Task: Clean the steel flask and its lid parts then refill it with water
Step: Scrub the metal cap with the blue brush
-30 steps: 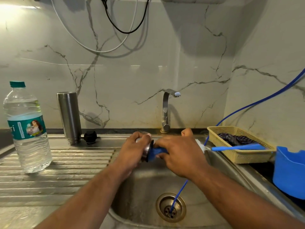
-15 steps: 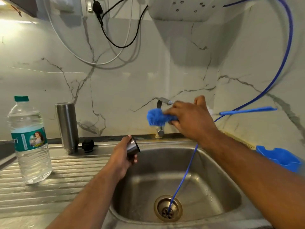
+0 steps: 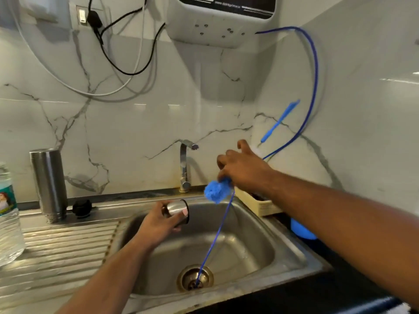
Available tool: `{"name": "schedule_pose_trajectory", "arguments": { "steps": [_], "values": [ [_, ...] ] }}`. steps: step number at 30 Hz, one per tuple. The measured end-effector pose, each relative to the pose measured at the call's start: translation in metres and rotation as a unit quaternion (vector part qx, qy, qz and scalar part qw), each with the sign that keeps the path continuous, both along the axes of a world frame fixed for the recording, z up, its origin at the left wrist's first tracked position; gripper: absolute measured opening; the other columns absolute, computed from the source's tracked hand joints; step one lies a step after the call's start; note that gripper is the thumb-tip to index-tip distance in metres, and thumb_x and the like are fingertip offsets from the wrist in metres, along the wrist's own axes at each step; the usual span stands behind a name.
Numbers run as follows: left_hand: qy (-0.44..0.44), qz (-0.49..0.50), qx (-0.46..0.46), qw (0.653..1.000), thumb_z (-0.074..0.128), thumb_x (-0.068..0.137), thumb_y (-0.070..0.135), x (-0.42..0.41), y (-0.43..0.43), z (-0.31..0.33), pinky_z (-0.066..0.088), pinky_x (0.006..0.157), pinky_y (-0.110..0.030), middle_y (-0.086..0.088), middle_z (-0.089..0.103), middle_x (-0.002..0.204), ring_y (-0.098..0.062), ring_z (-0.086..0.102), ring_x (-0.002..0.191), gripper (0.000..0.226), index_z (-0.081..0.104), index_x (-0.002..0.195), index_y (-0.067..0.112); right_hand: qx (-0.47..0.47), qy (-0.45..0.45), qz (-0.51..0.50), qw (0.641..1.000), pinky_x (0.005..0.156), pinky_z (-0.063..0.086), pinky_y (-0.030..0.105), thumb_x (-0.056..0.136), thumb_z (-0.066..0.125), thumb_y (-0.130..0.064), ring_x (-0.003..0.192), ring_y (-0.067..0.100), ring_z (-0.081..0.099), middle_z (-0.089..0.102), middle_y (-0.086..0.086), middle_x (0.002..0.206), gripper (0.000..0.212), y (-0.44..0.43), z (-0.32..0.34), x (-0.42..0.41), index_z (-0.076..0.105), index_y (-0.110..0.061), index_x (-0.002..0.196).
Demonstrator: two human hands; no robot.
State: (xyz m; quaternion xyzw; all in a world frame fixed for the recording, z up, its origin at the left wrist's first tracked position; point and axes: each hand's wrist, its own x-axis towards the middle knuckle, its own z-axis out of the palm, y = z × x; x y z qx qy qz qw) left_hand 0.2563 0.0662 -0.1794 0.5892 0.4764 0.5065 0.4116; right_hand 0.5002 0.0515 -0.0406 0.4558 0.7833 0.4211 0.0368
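The bottle brush has swung head-down, just up-right of the steel cap mouth. The left hand grips the cap, the right hand the brush.

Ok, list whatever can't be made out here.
All head view.
Bottle: cut off by the left edge.
Basket: mostly behind the right arm, contents hidden.
Brush handle: motion-blurred.
Cup inside: turned sideways, partly covered by the left hand.
Tub: mostly behind the right arm.
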Motion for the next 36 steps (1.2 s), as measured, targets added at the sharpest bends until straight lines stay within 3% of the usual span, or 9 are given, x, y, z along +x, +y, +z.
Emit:
{"name": "schedule_pose_trajectory", "arguments": {
  "steps": [5,8,11,14,19,24,28,36],
  "values": [
    [0.01,-0.022,0.023,0.999,0.079,0.086,0.02,0.034,0.002,0.01,0.061,0.067,-0.03,-0.011,0.068,0.109,-0.025,0.072,0.093,0.046,0.053,0.124,0.015,0.015,-0.109,-0.086,0.99,0.107,0.022,0.059,0.089,0.069,-0.029,0.115,0.02,0.054,0.06,-0.011,0.116,0.034,-0.025,0.06,0.062,0.068,-0.046,0.118],
    [0.05,-0.039,0.025,0.998,0.083,0.083,0.026,0.054,0.005,0.012,0.062,0.07,-0.036,-0.01,0.07,0.103,-0.023,0.073,0.082,0.049,0.054,0.121,0.018,-0.005,-0.149,-0.148,0.978,0.111,0.021,0.06,0.09,0.067,-0.033,0.12,0.017,0.052,0.06,-0.012,0.12,0.035,-0.044,0.078,0.095,0.065,-0.048,0.121],
    [0.047,-0.053,-0.009,0.997,0.088,0.073,0.039,0.071,0.008,0.007,0.062,0.083,-0.05,-0.011,0.073,0.089,-0.026,0.073,0.073,0.06,0.056,0.119,0.019,-0.044,-0.162,-0.195,0.966,0.114,0.018,0.061,0.089,0.07,-0.037,0.122,0.014,0.05,0.06,-0.014,0.121,0.035,-0.053,0.079,0.122,0.064,-0.049,0.121],
    [0.03,-0.052,-0.017,0.998,0.084,0.082,0.031,0.086,0.008,-0.006,0.063,0.08,-0.046,-0.013,0.072,0.097,-0.025,0.073,0.077,0.046,0.058,0.119,0.019,-0.081,-0.148,-0.232,0.958,0.115,0.013,0.064,0.088,0.073,-0.036,0.124,0.013,0.049,0.061,-0.015,0.121,0.035,-0.055,0.067,0.141,0.065,-0.048,0.12],
    [0.083,-0.102,-0.063,0.989,0.088,0.078,0.035,0.077,0.01,-0.036,0.064,0.076,-0.042,-0.015,0.075,0.097,-0.025,0.075,0.078,0.049,0.061,0.117,0.02,-0.105,-0.118,-0.232,0.96,0.116,0.009,0.062,0.089,0.073,-0.032,0.122,0.011,0.05,0.064,-0.014,0.12,0.035,-0.044,0.033,0.157,0.065,-0.044,0.121],
    [0.136,-0.128,-0.052,0.981,0.087,0.076,0.039,0.064,0.014,-0.043,0.063,0.072,-0.035,-0.014,0.075,0.096,-0.026,0.075,0.081,0.05,0.061,0.115,0.023,-0.143,-0.107,-0.24,0.954,0.118,0.004,0.065,0.086,0.075,-0.032,0.123,0.014,0.051,0.066,-0.011,0.115,0.037,-0.03,0.01,0.171,0.065,-0.042,0.121],
    [0.134,-0.133,-0.041,0.981,0.086,0.076,0.042,0.064,0.018,-0.045,0.063,0.074,-0.036,-0.012,0.075,0.098,-0.026,0.076,0.083,0.052,0.06,0.117,0.024,-0.158,-0.137,-0.228,0.951,0.117,-0.005,0.067,0.088,0.07,-0.045,0.129,0.012,0.047,0.064,-0.013,0.128,0.053,-0.031,0.007,0.175,0.052,-0.045,0.138],
    [0.116,-0.125,-0.035,0.985,0.084,0.078,0.04,0.065,0.017,-0.042,0.063,0.075,-0.034,-0.012,0.073,0.101,-0.023,0.074,0.081,0.051,0.059,0.119,0.023,-0.178,-0.158,-0.215,0.947,0.119,-0.009,0.066,0.082,0.073,-0.058,0.145,0.018,0.031,0.046,-0.011,0.152,0.072,-0.031,0.021,0.17,0.043,-0.047,0.146]
  ]
}}
